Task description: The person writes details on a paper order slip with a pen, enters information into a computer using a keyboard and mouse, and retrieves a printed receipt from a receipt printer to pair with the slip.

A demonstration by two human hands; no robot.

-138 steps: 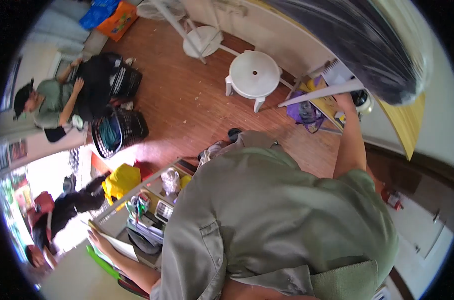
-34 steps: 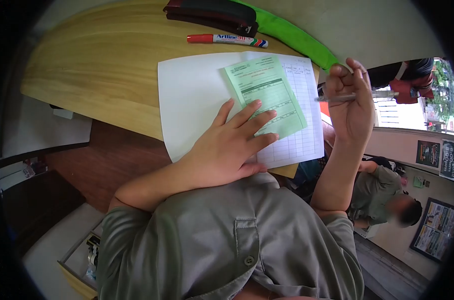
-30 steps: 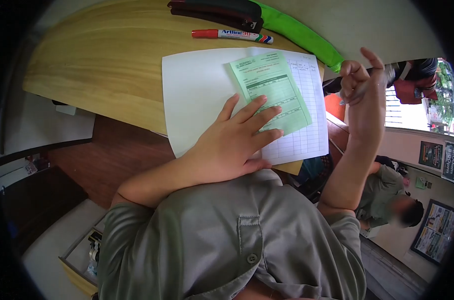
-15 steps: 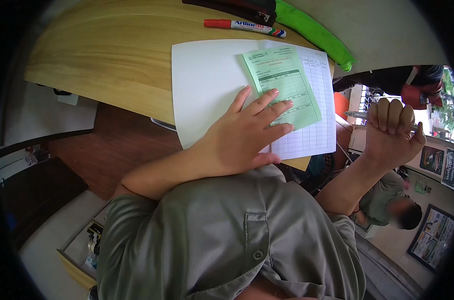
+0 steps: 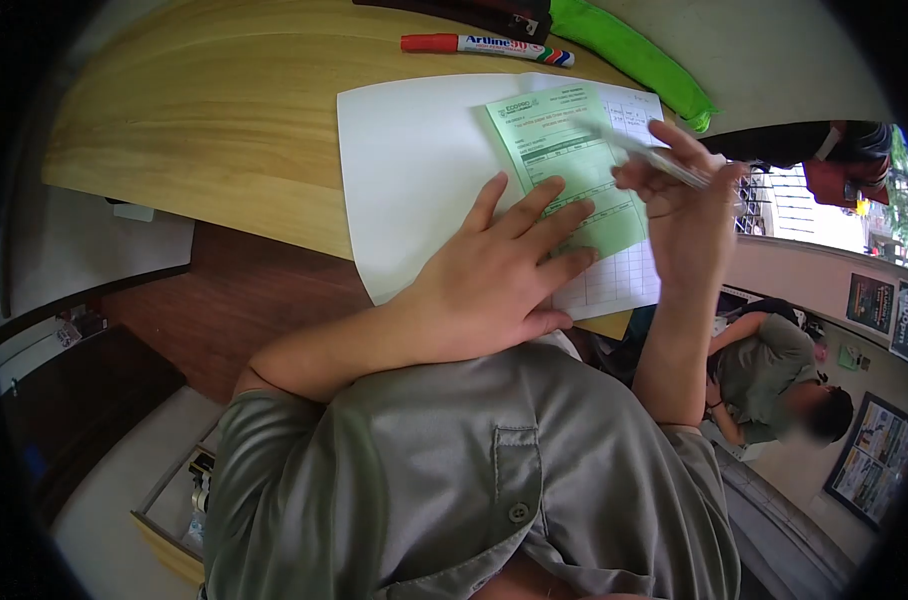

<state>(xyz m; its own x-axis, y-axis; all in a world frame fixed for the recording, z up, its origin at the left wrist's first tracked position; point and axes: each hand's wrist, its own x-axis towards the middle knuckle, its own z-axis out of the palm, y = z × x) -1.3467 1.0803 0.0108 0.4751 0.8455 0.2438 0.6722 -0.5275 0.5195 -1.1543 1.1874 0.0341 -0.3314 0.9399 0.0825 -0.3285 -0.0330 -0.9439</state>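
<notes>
Left hand (image 5: pixel 494 270) spread flat, fingertips on the near-left part of the green form (image 5: pixel 564 160) | right hand (image 5: pixel 692 205) holding 1 blurred pen (image 5: pixel 654 157) over the form's right side, contact unclear | form between the 2 hands, on white paper (image 5: pixel 404 180), red marker (image 5: pixel 489 45) beyond

Blurry pen (image 5: pixel 664 161), green form (image 5: pixel 572 158) partly hidden (under the left hand (image 5: pixel 504 265)).

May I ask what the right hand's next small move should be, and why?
Probably lower the pen to the green form: the right hand seems to hold it raised over the form's upper part, while the left hand lies spread across the lower part.
</notes>
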